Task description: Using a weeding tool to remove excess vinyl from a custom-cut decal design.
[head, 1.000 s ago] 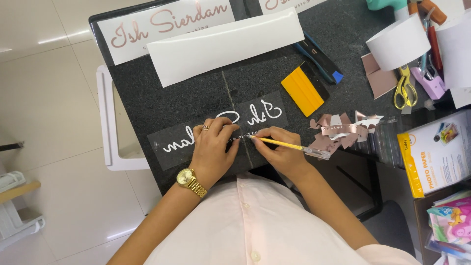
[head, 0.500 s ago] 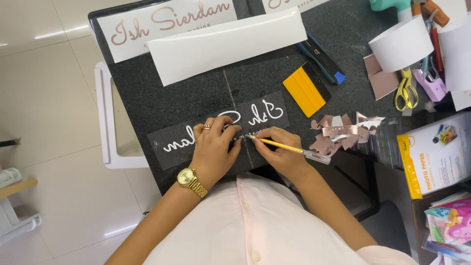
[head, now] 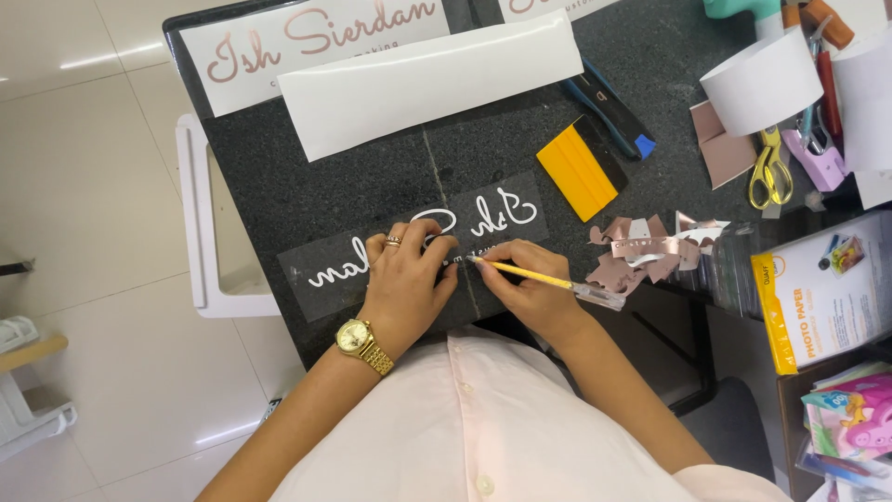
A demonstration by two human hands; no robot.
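Note:
A dark strip of vinyl with white script lettering lies on the black granite table. My left hand, with a ring and a gold wristwatch, presses flat on the middle of the strip. In my right hand is a thin yellow pen-shaped tool. Its tip touches the strip just right of my left fingertips.
A yellow squeegee and a dark blue tool lie behind the strip. A white sheet and a sign with rose-gold script are farther back. Rose-gold vinyl scraps, yellow-handled scissors, a white paper roll and a photo paper pack sit right.
Both hands stay on the lettered strip. The yellow tool's tip has shifted only slightly along the small lettering.

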